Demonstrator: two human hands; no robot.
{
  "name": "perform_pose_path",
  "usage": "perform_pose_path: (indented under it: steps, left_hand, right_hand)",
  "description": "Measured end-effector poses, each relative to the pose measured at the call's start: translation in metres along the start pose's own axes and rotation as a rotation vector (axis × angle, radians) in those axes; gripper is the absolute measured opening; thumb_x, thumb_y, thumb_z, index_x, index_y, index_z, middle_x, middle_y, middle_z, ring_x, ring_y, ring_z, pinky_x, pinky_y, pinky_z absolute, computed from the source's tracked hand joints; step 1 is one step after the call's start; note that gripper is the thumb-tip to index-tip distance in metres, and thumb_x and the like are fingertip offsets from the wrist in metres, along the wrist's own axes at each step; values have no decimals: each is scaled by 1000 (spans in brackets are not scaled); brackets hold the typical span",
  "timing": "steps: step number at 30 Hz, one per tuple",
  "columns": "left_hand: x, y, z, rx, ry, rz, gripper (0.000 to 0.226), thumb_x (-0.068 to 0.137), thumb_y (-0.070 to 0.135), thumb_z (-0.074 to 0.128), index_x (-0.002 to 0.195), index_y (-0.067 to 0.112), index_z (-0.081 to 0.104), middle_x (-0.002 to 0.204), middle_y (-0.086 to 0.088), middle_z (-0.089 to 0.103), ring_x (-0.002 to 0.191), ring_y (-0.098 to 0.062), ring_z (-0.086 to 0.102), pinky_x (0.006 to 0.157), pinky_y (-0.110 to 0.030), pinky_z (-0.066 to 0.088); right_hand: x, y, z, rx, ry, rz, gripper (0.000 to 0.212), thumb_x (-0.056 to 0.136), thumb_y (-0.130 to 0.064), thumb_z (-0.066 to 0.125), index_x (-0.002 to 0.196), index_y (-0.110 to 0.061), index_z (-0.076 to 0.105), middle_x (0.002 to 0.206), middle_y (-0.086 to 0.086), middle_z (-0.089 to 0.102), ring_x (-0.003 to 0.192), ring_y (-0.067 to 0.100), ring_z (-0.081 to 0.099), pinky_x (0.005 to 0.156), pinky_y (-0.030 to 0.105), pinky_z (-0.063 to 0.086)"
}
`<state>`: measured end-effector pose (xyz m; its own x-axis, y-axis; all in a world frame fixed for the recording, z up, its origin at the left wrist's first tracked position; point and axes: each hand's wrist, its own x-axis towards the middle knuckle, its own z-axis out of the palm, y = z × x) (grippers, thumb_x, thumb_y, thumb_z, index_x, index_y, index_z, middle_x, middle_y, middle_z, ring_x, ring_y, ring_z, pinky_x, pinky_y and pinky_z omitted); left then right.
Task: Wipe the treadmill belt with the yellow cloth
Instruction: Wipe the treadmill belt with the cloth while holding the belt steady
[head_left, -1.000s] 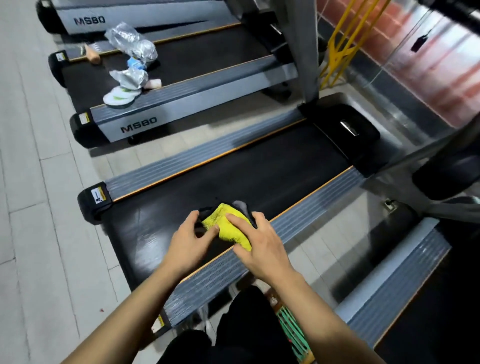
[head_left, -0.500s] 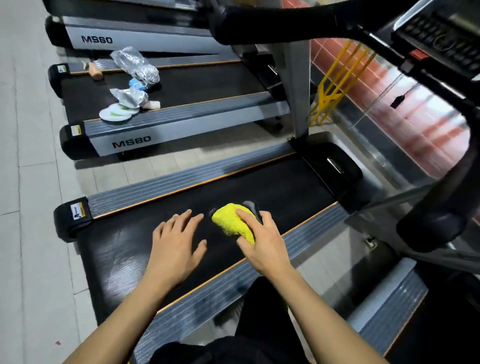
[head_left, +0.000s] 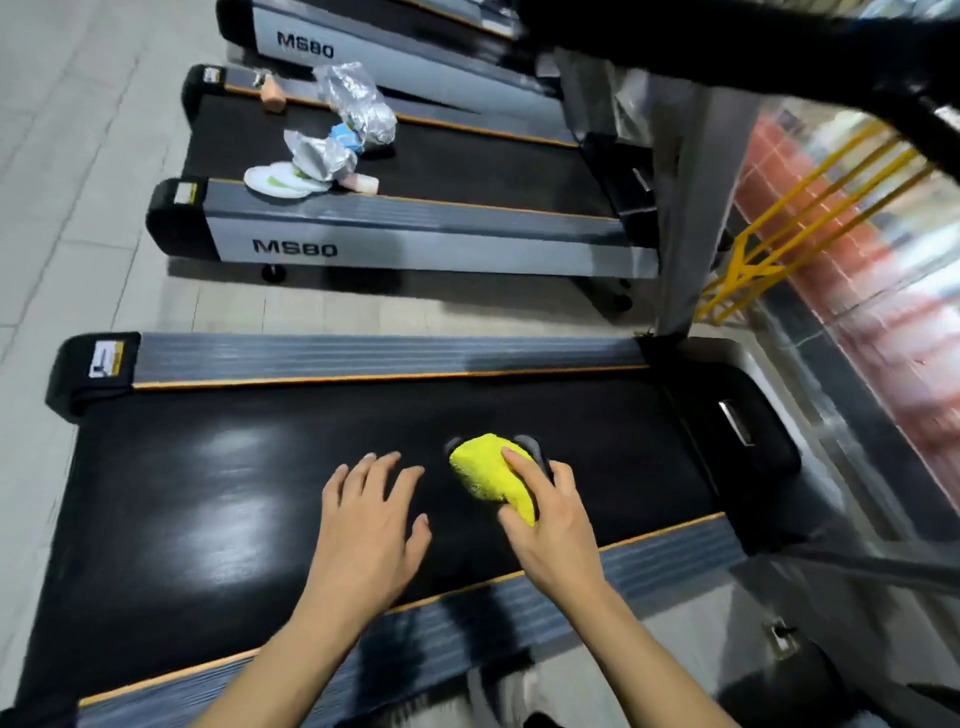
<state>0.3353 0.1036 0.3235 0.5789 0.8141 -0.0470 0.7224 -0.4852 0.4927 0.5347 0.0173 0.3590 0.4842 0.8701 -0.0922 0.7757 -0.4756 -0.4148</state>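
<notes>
1. On the black treadmill belt (head_left: 218, 499) in front of me lies the yellow cloth (head_left: 485, 473), bunched into a fuzzy lump with a dark grey patch showing at its far edge. It sits toward the belt's motor-hood end, nearer my edge than the far one.
2. My right hand (head_left: 550, 525) rests on the cloth's near-right side: the fingers (head_left: 519, 467) are curled over the top of the lump and the thumb presses its near edge, so I hold it against the belt.
3. My left hand (head_left: 371, 525) lies flat on the belt just beside the cloth, apart from it; its fingers (head_left: 363, 475) are straight and spread, holding nothing.
4. Pale glare marks the belt left of my left hand.
5. Count: 1 yellow cloth, 2 hands, 3 treadmills in view. The second treadmill (head_left: 415, 254) and the farthest each carry an "MS80" label.
6. On the second treadmill's belt sit 2 crumpled silvery plastic bags (head_left: 358, 104), 1 stack of white discs with green marks (head_left: 278, 181), 1 small pink piece (head_left: 361, 183) and 1 peach-coloured object (head_left: 272, 96); something blue shows between the bags, too blurred to name.
</notes>
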Motion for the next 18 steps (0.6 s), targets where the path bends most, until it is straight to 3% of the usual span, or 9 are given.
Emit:
perform_pose_path:
  steps: [5,9,12,16,18]
  left_hand:
    - [70,13,138,44,40,-11,55,78,44,43,123,23,67,130,-8,65,122,-35,61,106,-49,33]
    - [107,25,243,30,-42,44,56,79,42,46,127,21,65,131,-10,63,120,-37,60,101,-54,44]
    - [110,46,300,27,-119,109,54,79,40,53,129,22,62,133,-9,61,119,-36,56,100,-54,43]
    - [112,50,359,75,-162,246,56,81,42,44,130,21,61,134,-8,59,127,-35,55,106,-55,42]
    - [119,44,385,113,-157,262,55,81,42,45,129,21,62,133,-8,60,126,-36,56,106,-55,42]
  right_hand:
    - [59,128,82,115,16,10,70,84,-27,63,141,-57,37,134,-5,35,123,20,48,96,32,46]
    - [81,213,116,91,23,41,65,81,-34,59,143,-45,43,135,2,40,126,26,50,104,35,44]
    - [81,265,109,36,95,100,59,80,-31,62,137,-40,51,125,3,46,117,23,53,102,29,41]
    - [88,328,126,46,162,132,58,83,-24,63,137,-42,51,120,-2,43,103,9,51,89,20,38]
    - [92,356,144,60,176,165,58,84,-24,64,136,-46,50,120,-5,42,98,5,49,84,22,39]
